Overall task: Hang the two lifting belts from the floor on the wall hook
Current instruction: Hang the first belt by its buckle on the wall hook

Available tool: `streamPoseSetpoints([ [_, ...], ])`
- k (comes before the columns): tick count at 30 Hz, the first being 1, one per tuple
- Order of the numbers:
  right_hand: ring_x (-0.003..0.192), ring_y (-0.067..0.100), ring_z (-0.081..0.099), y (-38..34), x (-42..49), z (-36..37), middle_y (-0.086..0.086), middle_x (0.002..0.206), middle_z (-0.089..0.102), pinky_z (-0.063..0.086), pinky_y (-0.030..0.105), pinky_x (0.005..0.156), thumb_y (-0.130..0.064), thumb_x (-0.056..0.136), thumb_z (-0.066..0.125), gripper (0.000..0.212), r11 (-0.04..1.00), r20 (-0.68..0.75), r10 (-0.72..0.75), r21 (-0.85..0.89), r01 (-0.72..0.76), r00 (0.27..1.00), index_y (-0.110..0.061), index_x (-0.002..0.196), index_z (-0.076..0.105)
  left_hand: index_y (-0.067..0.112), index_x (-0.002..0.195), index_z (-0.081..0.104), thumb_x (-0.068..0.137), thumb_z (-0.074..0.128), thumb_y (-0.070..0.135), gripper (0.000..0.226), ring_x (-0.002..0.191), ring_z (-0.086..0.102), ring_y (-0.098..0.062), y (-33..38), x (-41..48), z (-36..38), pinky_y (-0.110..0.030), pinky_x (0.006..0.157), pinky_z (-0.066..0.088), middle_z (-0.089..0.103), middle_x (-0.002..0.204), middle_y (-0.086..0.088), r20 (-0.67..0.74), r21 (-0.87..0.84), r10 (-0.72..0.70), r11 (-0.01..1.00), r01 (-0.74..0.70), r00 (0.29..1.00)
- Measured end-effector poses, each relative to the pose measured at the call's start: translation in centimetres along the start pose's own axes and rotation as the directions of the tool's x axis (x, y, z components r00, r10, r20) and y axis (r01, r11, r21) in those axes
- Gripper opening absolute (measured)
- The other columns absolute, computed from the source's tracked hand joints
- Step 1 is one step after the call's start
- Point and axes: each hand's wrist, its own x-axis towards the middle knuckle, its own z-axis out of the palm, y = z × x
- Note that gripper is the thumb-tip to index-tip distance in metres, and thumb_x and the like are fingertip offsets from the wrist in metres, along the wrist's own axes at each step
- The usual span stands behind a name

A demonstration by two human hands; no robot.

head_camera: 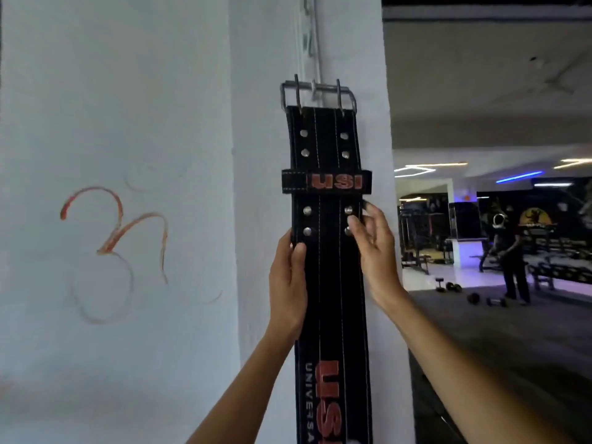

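Note:
A black lifting belt [326, 149] with red "USI" lettering hangs straight down a white pillar. Its steel double-prong buckle [317, 92] sits over a small metal wall hook [314, 88] on a white hook strip. My left hand [286, 280] pinches the belt's left edge below the keeper loop. My right hand [373, 248] grips the right edge a little higher, thumb on the front by the rivets. The belt's lower end runs out of the frame's bottom. I see only one belt.
The white pillar [266, 219] has more hooks on the strip above [309, 30]. A white wall with an orange scrawl [115, 225] is to the left. To the right a dim gym opens, with a person [512, 251], benches and dumbbells [474, 296] on the floor.

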Motion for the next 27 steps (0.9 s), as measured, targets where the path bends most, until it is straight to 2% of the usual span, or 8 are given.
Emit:
streamPoseSetpoints([
  [4,0.084,-0.001,0.068,3.9,-8.0,-1.6,-0.011,0.085,0.073,0.051,0.010,0.074,-0.004,0.086,0.059,0.018,0.974,-0.096,0.224,0.049,-0.220,0.970,-0.011,0.102,0.064,0.003,0.099,0.065,0.097,0.046,0.012,0.021,0.081,0.065,-0.016,-3.8,-6.9,-1.0,-0.025,0.072,0.054,0.069,0.088,-0.005,-0.020,-0.127,-0.266,0.957,0.261,0.964],
  [8,0.076,0.000,0.068,5.9,-14.6,-2.8,-0.008,0.082,0.072,0.051,0.016,0.071,-0.010,0.085,0.063,0.008,0.907,-0.131,0.419,0.021,-0.420,0.898,-0.017,0.088,0.065,-0.001,0.082,0.065,0.093,0.053,0.013,0.021,0.068,0.062,-0.013,-5.7,-13.0,-2.1,-0.023,0.063,0.052,0.065,0.071,-0.003,0.060,-0.173,-0.452,0.873,0.456,0.890],
  [11,0.071,-0.007,0.067,6.7,-17.9,-3.5,-0.012,0.077,0.072,0.050,0.010,0.067,-0.010,0.086,0.061,0.009,0.862,-0.136,0.501,-0.006,-0.507,0.854,-0.020,0.086,0.062,0.000,0.094,0.070,0.092,0.055,0.014,0.020,0.078,0.069,-0.020,-7.0,-16.3,-2.9,-0.029,0.071,0.057,0.072,0.082,-0.007,0.126,-0.203,-0.540,0.807,0.554,0.832],
  [14,0.083,0.004,0.068,7.0,-19.2,-4.0,-0.004,0.092,0.071,0.054,0.017,0.075,-0.019,0.086,0.062,0.008,0.814,-0.099,0.572,-0.057,-0.579,0.814,-0.019,0.093,0.065,0.006,0.093,0.072,0.092,0.055,0.014,0.019,0.080,0.070,-0.020,-7.4,-17.3,-3.1,-0.029,0.073,0.058,0.074,0.081,-0.002,0.117,-0.187,-0.572,0.790,0.584,0.812],
  [20,0.091,0.016,0.065,7.0,-19.7,-4.3,0.006,0.101,0.068,0.051,0.026,0.084,-0.023,0.086,0.063,0.017,0.749,-0.075,0.653,-0.087,-0.657,0.754,-0.011,0.097,0.064,0.007,0.100,0.070,0.091,0.057,0.011,0.016,0.074,0.071,-0.003,-6.1,-18.3,-3.4,-0.014,0.064,0.053,0.074,0.080,0.009,0.100,-0.158,-0.653,0.735,0.660,0.751],
  [23,0.108,0.025,0.061,8.5,-25.9,-5.2,0.014,0.121,0.063,0.045,0.027,0.090,-0.033,0.082,0.065,0.045,0.607,-0.122,0.774,-0.134,-0.783,0.621,-0.003,0.115,0.059,0.005,0.111,0.066,0.089,0.061,0.011,0.023,0.080,0.068,0.001,-6.2,-24.0,-5.2,-0.010,0.064,0.050,0.069,0.091,0.009,0.014,-0.084,-0.783,0.618,0.781,0.622],
  [25,0.128,0.029,0.047,8.7,-32.6,-6.4,0.013,0.138,0.050,0.033,0.019,0.093,-0.032,0.086,0.062,0.053,0.426,-0.172,0.875,-0.175,-0.888,0.454,-0.003,0.130,0.050,0.006,0.115,0.065,0.089,0.062,0.013,0.027,0.088,0.064,-0.008,-6.5,-30.2,-7.4,-0.015,0.069,0.049,0.067,0.098,0.006,-0.029,-0.015,-0.873,0.487,0.873,0.486],
  [27,0.132,0.028,0.041,8.6,-40.4,-7.3,0.012,0.143,0.044,0.029,0.019,0.094,-0.024,0.091,0.056,0.048,0.228,-0.202,0.943,-0.186,-0.956,0.264,-0.001,0.132,0.046,0.006,0.114,0.066,0.088,0.063,0.012,0.027,0.089,0.062,-0.013,-6.5,-36.9,-10.5,-0.020,0.071,0.050,0.066,0.099,0.000,-0.064,0.044,-0.940,0.334,0.942,0.336],
])
